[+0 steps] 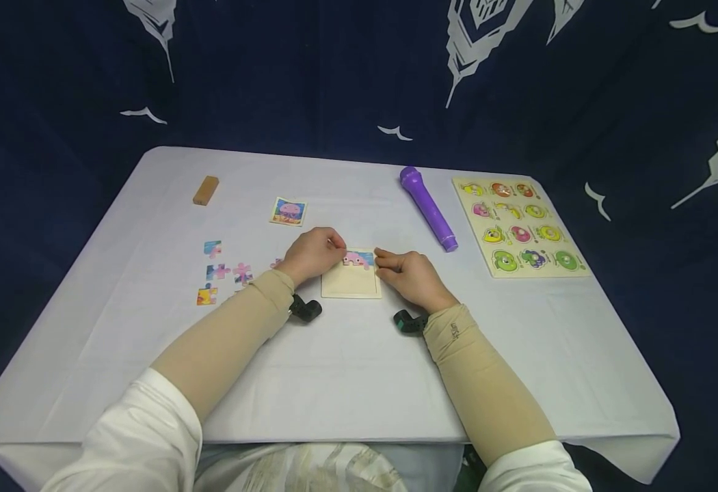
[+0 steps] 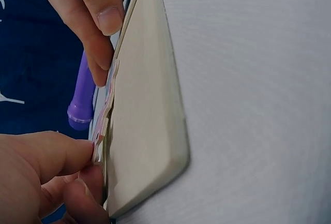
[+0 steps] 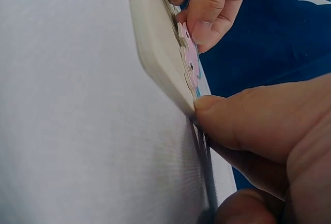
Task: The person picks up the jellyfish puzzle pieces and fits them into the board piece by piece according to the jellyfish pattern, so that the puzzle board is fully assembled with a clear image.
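White sleeves up close, and beyond them it's fingertip work on the pink puzzle pieces, along the tray's far edge!
Left hand pinches the row's left end, right hand gripping the tray's far right corner, both grips narrow. Danger: a sideways shove at the left end could pop a tab out of line, and a slack right grip might let the tray skid. Left forearm looms over loose pieces, some partly hidden; a dragging sleeve could scatter them. Farther out, nothing blocking: picture card beyond the left hand, purple microphone and fruit board off right, wooden block far left.
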`<state>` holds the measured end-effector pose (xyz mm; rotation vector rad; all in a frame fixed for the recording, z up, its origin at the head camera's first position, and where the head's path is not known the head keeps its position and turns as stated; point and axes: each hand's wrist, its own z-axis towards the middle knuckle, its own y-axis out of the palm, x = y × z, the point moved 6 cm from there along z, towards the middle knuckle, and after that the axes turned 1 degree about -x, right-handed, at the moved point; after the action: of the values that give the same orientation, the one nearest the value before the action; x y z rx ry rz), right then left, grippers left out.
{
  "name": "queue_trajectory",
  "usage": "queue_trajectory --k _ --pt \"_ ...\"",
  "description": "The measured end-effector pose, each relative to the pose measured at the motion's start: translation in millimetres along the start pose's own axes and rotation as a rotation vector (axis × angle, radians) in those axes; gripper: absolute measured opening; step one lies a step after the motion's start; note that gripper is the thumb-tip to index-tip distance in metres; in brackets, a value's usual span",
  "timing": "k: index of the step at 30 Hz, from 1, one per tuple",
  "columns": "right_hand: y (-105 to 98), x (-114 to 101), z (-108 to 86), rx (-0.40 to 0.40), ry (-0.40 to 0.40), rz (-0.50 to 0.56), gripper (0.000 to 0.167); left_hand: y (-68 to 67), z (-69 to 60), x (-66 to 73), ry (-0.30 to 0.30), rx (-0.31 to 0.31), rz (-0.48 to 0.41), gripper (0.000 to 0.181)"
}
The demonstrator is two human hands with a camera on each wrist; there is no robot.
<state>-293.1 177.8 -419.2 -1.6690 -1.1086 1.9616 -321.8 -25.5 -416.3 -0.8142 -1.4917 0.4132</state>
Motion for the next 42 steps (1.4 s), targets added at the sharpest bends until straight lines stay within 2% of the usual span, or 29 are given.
queue_trajectory --k 17,22,27,32,36,42 --pt "0.6 1.0 0.6 -0.005 0.003 -0.001 0.032 -2.5 -1.6 3.4 -0.051 0.053 0.043 0.018" --pt "-0.4 0.0 0.4 -0.003 -0.003 -0.004 0.033 -2.7 -1.3 4.1 -0.047 0.057 0.043 0.02" --pt "-0.6 -0.6 -0.2 -0.005 -0.015 -0.001 0.032 -0.7 0.0 1.7 -0.027 0.036 0.048 0.025" --pt "-0.7 -0.6 0.0 -0.002 -0.015 -0.013 0.032 -0.5 -1.3 1.8 0.015 -0.03 0.057 0.034" --pt "-0.5 0.4 0.2 -0.004 -0.006 -0.019 0.032 -0.9 -3.9 2.7 0.009 -0.073 0.046 0.037" --pt "0.8 0.7 0.3 -0.006 -0.007 -0.022 0.033 -1.0 -4.2 1.0 -0.004 -0.069 0.035 0.033"
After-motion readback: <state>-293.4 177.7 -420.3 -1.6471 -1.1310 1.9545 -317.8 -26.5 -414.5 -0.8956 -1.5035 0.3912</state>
